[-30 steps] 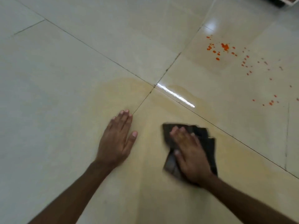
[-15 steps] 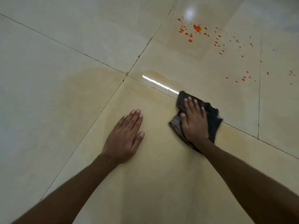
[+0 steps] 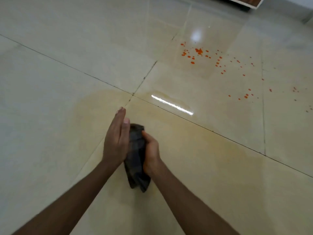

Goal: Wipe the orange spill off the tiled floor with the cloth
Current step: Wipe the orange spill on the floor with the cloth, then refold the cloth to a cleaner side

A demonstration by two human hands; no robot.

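Observation:
A dark grey cloth (image 3: 137,160) hangs bunched between my two hands, lifted off the floor. My right hand (image 3: 151,150) grips it from the right, fingers curled round the fabric. My left hand (image 3: 116,139) stands edge-up with straight fingers, its palm against the cloth's left side. Orange drops (image 3: 199,51) are scattered over the tiled floor (image 3: 50,82) far ahead to the right, with more specks (image 3: 246,95) further right. A pale yellowish wet smear (image 3: 186,145) spreads over the tiles around my hands.
Grout lines cross just ahead of my hands at a tile corner (image 3: 133,94). A bright light reflection (image 3: 171,105) lies on the wet tile. The base of a piece of furniture (image 3: 245,2) shows at the top right edge.
My right hand has stopped pressing the cloth flat and has gathered it up off the floor. My left hand has lifted from the tile and come against the cloth.

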